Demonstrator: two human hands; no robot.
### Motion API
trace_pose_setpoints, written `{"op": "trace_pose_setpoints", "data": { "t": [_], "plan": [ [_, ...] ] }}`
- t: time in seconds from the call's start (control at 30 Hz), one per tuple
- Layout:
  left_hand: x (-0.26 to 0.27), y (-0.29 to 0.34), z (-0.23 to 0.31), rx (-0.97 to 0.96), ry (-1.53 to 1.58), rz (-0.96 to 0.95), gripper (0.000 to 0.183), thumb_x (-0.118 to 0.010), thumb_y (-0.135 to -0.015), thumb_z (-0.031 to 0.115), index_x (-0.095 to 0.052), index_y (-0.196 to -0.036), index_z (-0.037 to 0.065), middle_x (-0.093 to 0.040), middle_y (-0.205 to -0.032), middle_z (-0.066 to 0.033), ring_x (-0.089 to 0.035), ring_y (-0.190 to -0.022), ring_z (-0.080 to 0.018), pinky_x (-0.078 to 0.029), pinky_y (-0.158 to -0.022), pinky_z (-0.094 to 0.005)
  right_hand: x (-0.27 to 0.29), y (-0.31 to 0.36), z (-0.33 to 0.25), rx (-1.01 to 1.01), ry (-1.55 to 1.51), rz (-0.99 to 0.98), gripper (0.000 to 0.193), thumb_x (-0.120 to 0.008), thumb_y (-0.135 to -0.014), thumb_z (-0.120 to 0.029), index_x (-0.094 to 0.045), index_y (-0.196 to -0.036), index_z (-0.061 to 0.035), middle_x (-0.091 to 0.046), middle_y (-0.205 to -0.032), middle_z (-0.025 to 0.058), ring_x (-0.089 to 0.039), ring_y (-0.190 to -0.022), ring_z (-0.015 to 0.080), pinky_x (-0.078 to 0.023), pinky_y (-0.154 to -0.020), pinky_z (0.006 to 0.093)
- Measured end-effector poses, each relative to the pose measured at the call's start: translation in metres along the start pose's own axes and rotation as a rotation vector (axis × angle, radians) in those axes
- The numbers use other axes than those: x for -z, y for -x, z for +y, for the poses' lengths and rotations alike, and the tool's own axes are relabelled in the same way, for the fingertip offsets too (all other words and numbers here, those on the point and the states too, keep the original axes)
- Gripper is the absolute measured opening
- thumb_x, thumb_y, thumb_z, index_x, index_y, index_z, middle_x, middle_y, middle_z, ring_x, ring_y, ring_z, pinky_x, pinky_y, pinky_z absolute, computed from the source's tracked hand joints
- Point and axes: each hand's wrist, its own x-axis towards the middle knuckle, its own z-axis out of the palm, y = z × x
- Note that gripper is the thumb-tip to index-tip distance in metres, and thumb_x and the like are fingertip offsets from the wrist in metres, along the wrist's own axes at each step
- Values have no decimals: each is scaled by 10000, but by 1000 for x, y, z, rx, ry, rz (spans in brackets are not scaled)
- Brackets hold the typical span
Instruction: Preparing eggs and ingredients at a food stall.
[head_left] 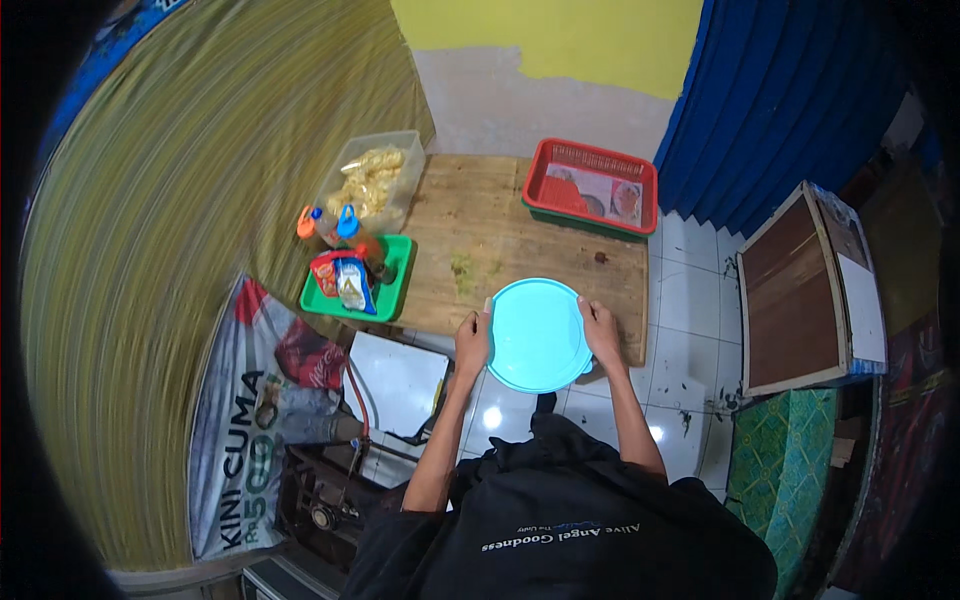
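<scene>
A round container with a light blue lid point(540, 335) is between my hands, over the near edge of the wooden table point(475, 215). My left hand point(473, 342) grips its left rim, thumb up along the side. On the opposite side, my right hand point(600, 330) is closed on the rim, just above a small tab. The lid faces up and looks level; what lies under it is hidden. Behind it, a greenish-yellow smear point(462, 272) marks the tabletop.
At the table's left are a green tray point(394, 285) with bottles and packets, and a clear bin point(408, 170) of yellowish food. A red basket point(540, 190) stands at the back right. Left of me are a white panel point(398, 378) and a stove point(325, 510); a wooden cabinet point(790, 295) stands right.
</scene>
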Motion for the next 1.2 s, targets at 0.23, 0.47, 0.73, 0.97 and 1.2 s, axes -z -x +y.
{"op": "trace_pose_setpoints", "data": {
  "t": [0.23, 0.47, 0.73, 0.97, 1.2],
  "plan": [
    [-3, -67, 6, 81, -31, 23, 422, -528, -911, 340, -454, -685, -10, -449, -605, -52, -394, -597, -118, -363, -537, -305, -20, -75, -10, -27, -51, -125, 475, -488, -912, -427, -576, -887, 39, -602, -755, 149, -565, -739, 193, -440, -698, 331],
    [10, -123, -16, 45, 84, 15, 363, -598, -878, 339, -591, -900, -23, -578, -778, -72, -534, -673, -128, -439, -598, -275, -63, -132, 0, 28, -212, -183, 327, -569, -890, -268, -565, -1000, 40, -622, -881, 113, -569, -820, 166, -450, -732, 295],
    [21, -201, -41, 51, 108, -101, 372, -618, -867, 217, -590, -1125, -50, -620, -879, -97, -607, -758, -140, -503, -641, -269, -108, -174, -13, -8, -219, -206, 482, -629, -765, -19, -494, -1224, 39, -598, -1085, 186, -588, -997, 249, -475, -857, 336],
    [26, -259, -73, 14, 61, -61, 350, -608, -860, 195, -600, -1102, -57, -648, -940, -173, -641, -811, -202, -507, -694, -302, -155, -208, -2, 33, -195, -214, 489, -599, -718, 28, -512, -1199, 42, -604, -1100, 170, -611, -979, 251, -501, -820, 337],
    [37, -260, -36, 97, 73, -51, 317, -593, -864, 212, -625, -1060, -36, -657, -893, -153, -638, -814, -197, -488, -738, -315, -167, -223, -10, 69, -118, -161, 517, -629, -736, -90, -490, -1215, 47, -535, -1175, 228, -583, -1017, 303, -469, -873, 375]
  ]
}}
